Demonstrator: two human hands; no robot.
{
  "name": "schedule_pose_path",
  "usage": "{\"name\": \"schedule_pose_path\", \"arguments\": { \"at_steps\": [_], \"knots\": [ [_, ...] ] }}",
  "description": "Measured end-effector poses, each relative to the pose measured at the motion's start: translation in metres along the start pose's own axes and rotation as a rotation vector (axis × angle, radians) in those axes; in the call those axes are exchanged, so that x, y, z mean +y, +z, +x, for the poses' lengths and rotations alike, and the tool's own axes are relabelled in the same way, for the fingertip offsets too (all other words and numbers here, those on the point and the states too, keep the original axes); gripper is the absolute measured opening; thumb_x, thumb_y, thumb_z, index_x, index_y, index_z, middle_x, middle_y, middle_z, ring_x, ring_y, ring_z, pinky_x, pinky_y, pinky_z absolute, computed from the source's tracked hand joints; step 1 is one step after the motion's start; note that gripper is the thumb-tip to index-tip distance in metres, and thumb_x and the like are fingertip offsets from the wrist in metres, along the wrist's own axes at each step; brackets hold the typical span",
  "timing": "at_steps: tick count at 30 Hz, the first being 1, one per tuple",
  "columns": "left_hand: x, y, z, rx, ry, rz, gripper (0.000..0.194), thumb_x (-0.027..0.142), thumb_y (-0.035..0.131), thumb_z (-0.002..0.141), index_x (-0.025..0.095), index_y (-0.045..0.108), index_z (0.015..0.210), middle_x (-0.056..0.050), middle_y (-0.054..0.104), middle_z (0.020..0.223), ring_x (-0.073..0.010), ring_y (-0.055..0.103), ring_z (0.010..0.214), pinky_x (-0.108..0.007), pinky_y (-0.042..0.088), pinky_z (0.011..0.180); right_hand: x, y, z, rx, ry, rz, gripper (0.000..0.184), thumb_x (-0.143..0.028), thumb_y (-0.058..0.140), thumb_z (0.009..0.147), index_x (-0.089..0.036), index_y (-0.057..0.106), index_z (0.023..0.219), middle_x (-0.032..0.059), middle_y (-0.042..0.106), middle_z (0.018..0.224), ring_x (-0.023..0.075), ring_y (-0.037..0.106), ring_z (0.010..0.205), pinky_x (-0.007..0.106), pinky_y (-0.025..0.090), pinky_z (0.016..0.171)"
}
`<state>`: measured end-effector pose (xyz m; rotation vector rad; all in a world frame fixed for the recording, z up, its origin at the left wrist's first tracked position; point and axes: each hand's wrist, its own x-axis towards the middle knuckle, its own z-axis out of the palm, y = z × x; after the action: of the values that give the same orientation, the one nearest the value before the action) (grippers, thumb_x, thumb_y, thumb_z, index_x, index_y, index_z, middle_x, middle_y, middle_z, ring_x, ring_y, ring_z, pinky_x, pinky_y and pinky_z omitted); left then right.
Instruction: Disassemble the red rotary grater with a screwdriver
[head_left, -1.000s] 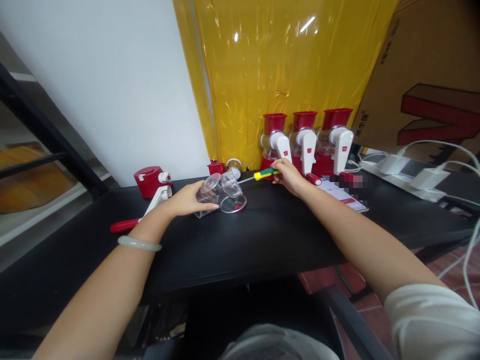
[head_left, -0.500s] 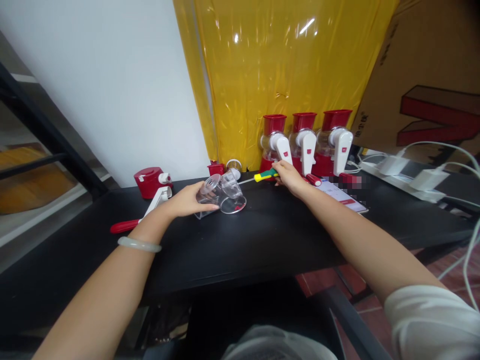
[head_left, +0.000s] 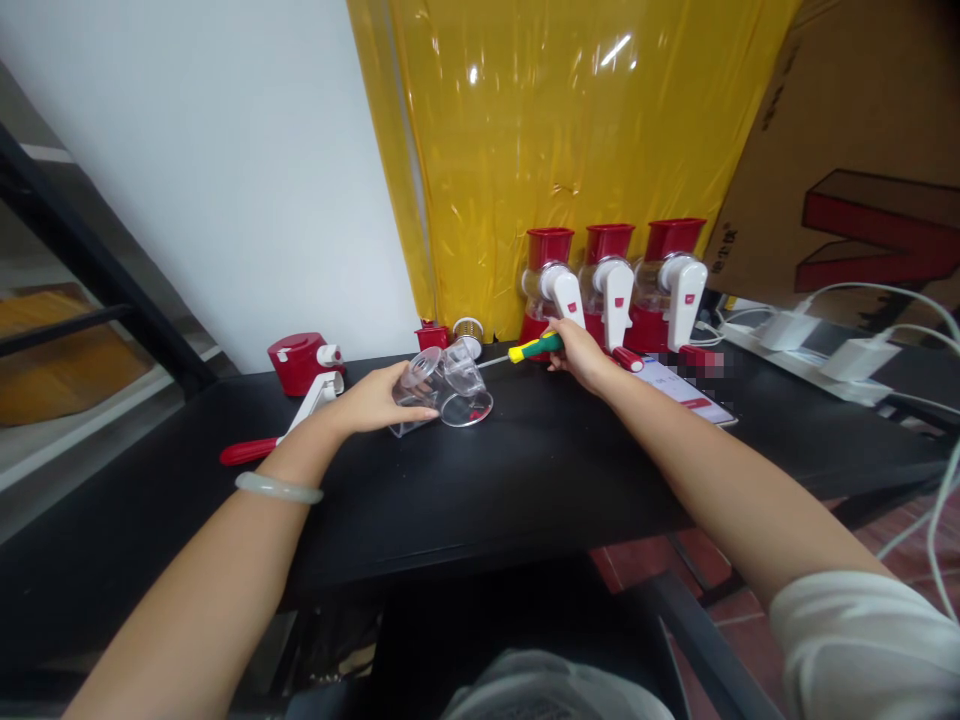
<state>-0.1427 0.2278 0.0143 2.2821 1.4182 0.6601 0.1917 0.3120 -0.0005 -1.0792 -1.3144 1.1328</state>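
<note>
My left hand is closed round a clear plastic grater body, which lies tilted on the black table. Its round rim faces me, with a small red spot showing inside. In my right hand is a screwdriver with a green and yellow handle. The screwdriver's shaft points left and its tip meets the right side of the clear body; the exact contact is too small to make out. Behind the body stand a metal grating drum and a small red part.
A red base and a white crank with a red grip lie at left. Several parts make up three whole rotary graters at the back right. A tablet and a power strip with white cables are farther right.
My right hand's grip on the screwdriver handle has shifted slightly. The clear grater body and my left hand stay in place.
</note>
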Motion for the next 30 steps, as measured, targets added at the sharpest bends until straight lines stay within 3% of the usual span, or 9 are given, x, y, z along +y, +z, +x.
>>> {"name": "schedule_pose_path", "arguments": {
  "at_steps": [5, 11, 15, 21, 25, 30],
  "knots": [
    [-0.0004, 0.0003, -0.0002, 0.001, 0.004, 0.006, 0.054, 0.05, 0.081, 0.071, 0.021, 0.063, 0.112, -0.01, 0.074, 0.113, -0.0294, 0.071, 0.102, -0.043, 0.055, 0.089, 0.0017, 0.0005, 0.0001, 0.015, -0.022, -0.037, 0.03, -0.049, 0.053, 0.093, -0.024, 0.049, 0.078, -0.0057, 0.043, 0.048, 0.0116, 0.043, 0.041, 0.025, 0.049, 0.047],
    [-0.0005, -0.0003, -0.0002, -0.009, -0.004, 0.011, 0.054, 0.051, 0.081, 0.071, 0.021, 0.063, 0.112, -0.01, 0.074, 0.114, -0.0296, 0.071, 0.103, -0.044, 0.054, 0.091, -0.0003, 0.0014, -0.0043, 0.035, -0.01, -0.025, 0.011, -0.028, 0.058, 0.086, -0.023, 0.05, 0.079, -0.0066, 0.046, 0.05, 0.0103, 0.045, 0.042, 0.023, 0.049, 0.048],
    [-0.0018, 0.0, 0.0001, -0.005, 0.001, 0.011, 0.056, 0.053, 0.082, 0.071, 0.02, 0.063, 0.112, -0.01, 0.074, 0.115, -0.0301, 0.071, 0.104, -0.045, 0.054, 0.092, -0.0023, 0.001, -0.0044, 0.026, 0.008, -0.014, 0.009, -0.024, 0.059, 0.082, -0.023, 0.05, 0.081, -0.0059, 0.049, 0.052, 0.0105, 0.047, 0.043, 0.023, 0.049, 0.047],
    [-0.0037, 0.0008, 0.0002, -0.006, -0.001, -0.002, 0.055, 0.052, 0.082, 0.071, 0.021, 0.063, 0.112, -0.01, 0.074, 0.114, -0.0296, 0.071, 0.103, -0.044, 0.055, 0.09, 0.0016, -0.0002, 0.002, 0.008, 0.039, -0.007, 0.025, -0.045, 0.052, 0.094, -0.023, 0.05, 0.082, -0.0008, 0.057, 0.059, 0.0127, 0.052, 0.044, 0.027, 0.052, 0.048],
    [-0.0064, 0.0009, 0.0007, 0.001, 0.007, 0.007, 0.052, 0.05, 0.081, 0.071, 0.022, 0.063, 0.112, -0.01, 0.074, 0.114, -0.0296, 0.071, 0.103, -0.044, 0.055, 0.091, 0.0046, -0.0025, 0.004, -0.008, -0.001, -0.082, 0.043, -0.063, 0.049, 0.093, -0.023, 0.05, 0.078, -0.0016, 0.05, 0.05, 0.0139, 0.049, 0.041, 0.028, 0.049, 0.045],
    [-0.0054, 0.0005, 0.0009, -0.007, -0.008, -0.01, 0.053, 0.049, 0.082, 0.071, 0.022, 0.063, 0.112, -0.01, 0.073, 0.115, -0.0301, 0.071, 0.104, -0.045, 0.055, 0.091, 0.0027, -0.0026, -0.0004, 0.024, -0.049, -0.14, 0.033, -0.047, 0.058, 0.091, -0.023, 0.047, 0.07, -0.0054, 0.04, 0.047, 0.0113, 0.04, 0.041, 0.028, 0.05, 0.046]
  ]
}}
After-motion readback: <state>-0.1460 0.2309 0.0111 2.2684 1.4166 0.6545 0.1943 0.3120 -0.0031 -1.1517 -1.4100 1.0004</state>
